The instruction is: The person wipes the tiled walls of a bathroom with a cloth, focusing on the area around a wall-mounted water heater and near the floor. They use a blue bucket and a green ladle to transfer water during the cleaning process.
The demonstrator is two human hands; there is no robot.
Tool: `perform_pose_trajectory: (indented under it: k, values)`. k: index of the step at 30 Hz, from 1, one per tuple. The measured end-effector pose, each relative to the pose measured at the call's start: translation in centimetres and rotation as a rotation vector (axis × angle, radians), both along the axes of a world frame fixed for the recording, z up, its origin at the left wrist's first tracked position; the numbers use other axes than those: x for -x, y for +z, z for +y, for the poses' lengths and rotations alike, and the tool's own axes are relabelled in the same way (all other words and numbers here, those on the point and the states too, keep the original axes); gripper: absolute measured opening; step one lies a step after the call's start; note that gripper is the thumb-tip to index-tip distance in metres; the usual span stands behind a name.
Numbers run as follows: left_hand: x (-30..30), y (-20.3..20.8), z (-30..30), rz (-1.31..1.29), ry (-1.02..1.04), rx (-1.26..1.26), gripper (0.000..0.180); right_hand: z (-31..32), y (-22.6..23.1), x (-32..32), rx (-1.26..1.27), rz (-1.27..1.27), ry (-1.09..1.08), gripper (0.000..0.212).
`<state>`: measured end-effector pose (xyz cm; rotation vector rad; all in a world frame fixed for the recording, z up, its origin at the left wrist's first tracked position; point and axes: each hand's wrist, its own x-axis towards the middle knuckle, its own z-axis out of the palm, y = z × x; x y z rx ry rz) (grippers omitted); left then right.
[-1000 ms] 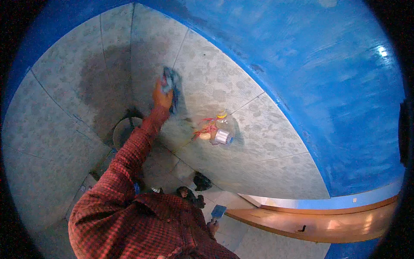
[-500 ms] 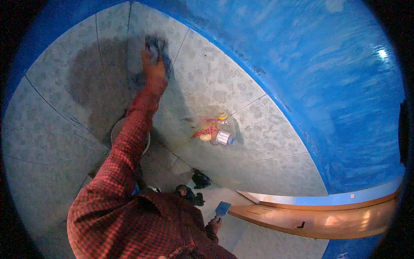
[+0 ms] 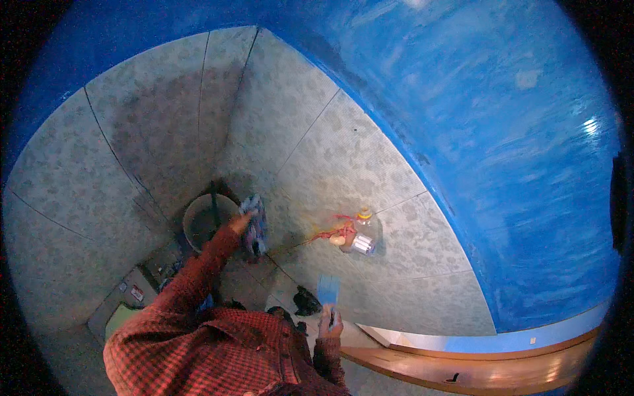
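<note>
My left hand [image 3: 243, 222] is closed on a bunched blue-and-grey cloth [image 3: 255, 231], which hangs beside the rim of a round bucket [image 3: 187, 228]. A dark upright stick-like thing [image 3: 214, 198] shows at the bucket's far side; what the bucket holds is unclear. Lower right, my right hand [image 3: 330, 323] grips a scraper [image 3: 328, 290] with its wide blue blade pointing up and away from me. A clear plastic bottle [image 3: 364, 245] with a yellow neck ring hangs against the tiled wall, tied with red string.
Grey mottled tiles [image 3: 290, 125] meet in a corner ahead, with a dark patch on the left side. Blue-painted wall [image 3: 502, 132] borders them. A black bag-like bundle [image 3: 305, 301] lies on the floor. To the right runs a brown wooden door [image 3: 475, 366] with a dark handle.
My left hand has come down from high on the tiles with the cloth to beside the bucket. My right hand has raised the scraper slightly. The view has shifted.
</note>
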<state>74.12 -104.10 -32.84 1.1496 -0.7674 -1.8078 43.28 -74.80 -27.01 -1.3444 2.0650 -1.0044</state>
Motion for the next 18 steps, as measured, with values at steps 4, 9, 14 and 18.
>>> perform_pose_trajectory:
  k: [4,9,14,18]
  values:
    - [1.4,1.3,6.1,0.166,-0.223,-0.076,0.052,-9.8,11.0,-10.3,0.047,-0.195,0.003,0.031]
    - [1.1,13.7,11.8,0.413,-0.306,-0.18,0.049,-14.7,12.4,-15.7,0.13,0.21,0.273,0.029]
    - [2.4,9.2,12.0,0.33,-0.259,-0.014,0.042,-14.1,11.4,-18.1,0.105,0.502,0.396,0.032]
    - [3.5,7.2,11.9,0.247,-0.14,0.094,0.043,-14.1,10.8,-17.9,0.082,0.556,0.566,0.035]
